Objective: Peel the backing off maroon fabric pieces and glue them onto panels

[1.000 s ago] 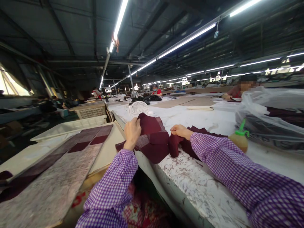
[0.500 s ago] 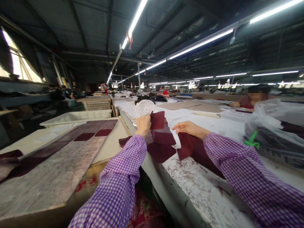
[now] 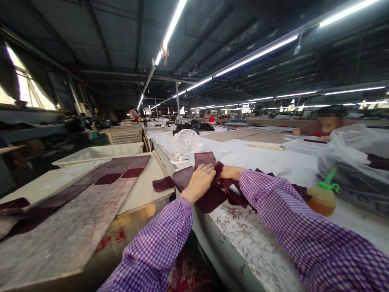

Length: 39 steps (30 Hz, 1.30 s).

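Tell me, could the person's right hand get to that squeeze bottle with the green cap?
Probably yes. The right hand rests on the maroon fabric pieces, and the squeeze bottle stands beside that forearm on the table, with only flat fabric between.

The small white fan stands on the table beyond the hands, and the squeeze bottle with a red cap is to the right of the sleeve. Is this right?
Not quite: the head view shows the squeeze bottle with a green cap, not a red one. The rest holds: the small white fan stands on the table beyond the hands, and the bottle is right of the sleeve.
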Each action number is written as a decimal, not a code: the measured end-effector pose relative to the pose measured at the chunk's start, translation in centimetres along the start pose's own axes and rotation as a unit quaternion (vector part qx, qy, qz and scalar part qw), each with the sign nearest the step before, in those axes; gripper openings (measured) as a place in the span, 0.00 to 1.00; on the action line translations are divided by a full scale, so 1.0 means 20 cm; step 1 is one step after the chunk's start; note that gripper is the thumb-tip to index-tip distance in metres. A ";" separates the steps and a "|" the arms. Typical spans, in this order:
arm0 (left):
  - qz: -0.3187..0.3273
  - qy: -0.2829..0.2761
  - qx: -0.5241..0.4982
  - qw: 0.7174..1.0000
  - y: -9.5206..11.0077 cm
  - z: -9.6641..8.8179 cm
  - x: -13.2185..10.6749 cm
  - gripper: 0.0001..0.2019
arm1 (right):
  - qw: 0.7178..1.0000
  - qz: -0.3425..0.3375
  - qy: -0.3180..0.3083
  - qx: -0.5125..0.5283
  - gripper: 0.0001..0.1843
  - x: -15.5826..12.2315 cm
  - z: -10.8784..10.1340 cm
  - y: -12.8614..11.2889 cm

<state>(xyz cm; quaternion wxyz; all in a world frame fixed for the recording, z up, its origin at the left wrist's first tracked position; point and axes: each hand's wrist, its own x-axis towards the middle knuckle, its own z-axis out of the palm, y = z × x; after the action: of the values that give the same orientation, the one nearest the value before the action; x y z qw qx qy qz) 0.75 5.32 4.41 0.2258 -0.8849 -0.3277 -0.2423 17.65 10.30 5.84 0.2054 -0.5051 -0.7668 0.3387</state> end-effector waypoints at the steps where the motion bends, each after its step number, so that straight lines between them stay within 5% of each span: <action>1: 0.007 -0.013 -0.004 1.000 0.02 0.03 -0.02 0.11 | 1.000 0.010 -0.007 -0.001 0.02 -0.02 -0.03 0.02; 8: -0.001 -0.079 -0.133 0.988 0.21 0.03 -0.15 0.11 | 0.997 0.059 0.048 -0.006 0.13 -0.28 -0.30 0.07; 13: -0.034 -0.146 -0.261 0.954 0.26 -0.04 -0.23 0.31 | 0.986 -0.037 0.159 0.045 0.15 -0.45 -0.40 -0.07; 16: -0.105 -0.102 -0.402 0.904 0.30 -0.05 -0.23 0.39 | 0.969 -0.085 0.206 0.105 0.21 -0.51 -0.37 -0.17; 18: -0.183 -0.018 -0.577 0.796 0.35 -0.05 -0.21 0.41 | 0.958 -0.110 0.226 0.140 0.22 -0.53 -0.32 -0.22; 20: -0.234 0.035 -0.752 0.616 0.42 -0.07 -0.18 0.39 | 0.943 -0.135 0.256 0.164 0.21 -0.56 -0.24 -0.26; 22: -0.255 0.030 -0.854 0.452 0.48 -0.10 -0.16 0.33 | 0.924 -0.156 0.302 0.177 0.19 -0.59 -0.15 -0.28; 23: -0.266 0.022 -0.877 0.400 0.50 -0.12 -0.16 0.28 | 0.912 -0.167 0.328 0.179 0.19 -0.61 -0.11 -0.28; 25: -0.305 0.043 -0.886 0.347 0.53 -0.14 -0.17 0.21 | 0.908 -0.179 0.339 0.170 0.18 -0.64 -0.04 -0.29; 27: -0.346 0.105 -0.869 0.338 0.55 -0.16 -0.18 0.19 | 0.911 -0.189 0.339 0.136 0.17 -0.69 0.00 -0.29; 29: -0.369 0.146 -0.844 0.360 0.55 -0.17 -0.21 0.19 | 0.915 -0.186 0.346 0.086 0.17 -0.75 0.02 -0.29; 34: -0.364 0.126 -0.809 0.444 0.55 -0.19 -0.26 0.20 | 0.957 -0.121 0.263 0.032 0.24 -0.87 -0.02 -0.26; 39: -0.371 0.108 -0.799 0.461 0.55 -0.19 -0.30 0.20 | 0.980 -0.109 0.168 0.003 0.25 -0.94 -0.03 -0.20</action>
<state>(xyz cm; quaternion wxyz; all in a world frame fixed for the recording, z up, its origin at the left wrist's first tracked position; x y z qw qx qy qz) 3.26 -7.26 1.22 -0.6575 -0.4400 -0.2615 -0.5529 23.15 -7.67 9.70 0.3686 -0.4674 -0.7710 0.2264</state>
